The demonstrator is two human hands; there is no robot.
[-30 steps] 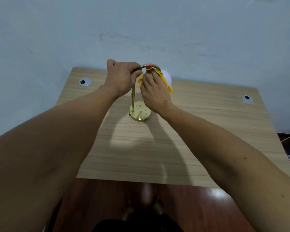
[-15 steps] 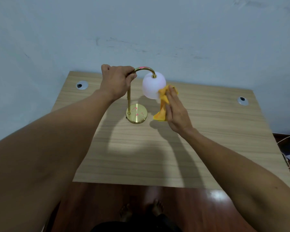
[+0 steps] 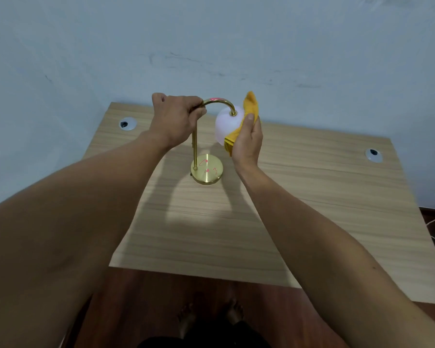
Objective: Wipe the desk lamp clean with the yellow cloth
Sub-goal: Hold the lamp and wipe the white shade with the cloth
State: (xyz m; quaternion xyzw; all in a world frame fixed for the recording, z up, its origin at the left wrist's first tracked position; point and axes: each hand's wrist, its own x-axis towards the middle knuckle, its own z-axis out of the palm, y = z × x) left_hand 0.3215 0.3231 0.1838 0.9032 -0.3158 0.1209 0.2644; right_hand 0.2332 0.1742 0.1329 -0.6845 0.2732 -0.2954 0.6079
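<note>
The left hand clenches the brass desk lamp at its curved neck; the lamp stands on the wooden worktop. The right hand's fingers press the yellow cloth against the white globe shade. Pink scribbles on the base are unreadable.

Both bare forearms reach forward from the lower corners, converging toward centre.

Left hand: fisted, knuckles up, thumb side toward the right, closed round the lamp neck where the curve begins. Wrist roughly straight, forearm running down-left.

Right hand: palm facing left, fingers together and extended upward, thumb raised along the near edge. Pressed flat against the cloth, which lies between palm and shade; cloth pinned under palm and fingers, one end sticking up past the fingertips. Wrist slightly bent inward, forearm running down-right.

Hands apart, not touching. Bare feet visible at bottom centre.
</note>
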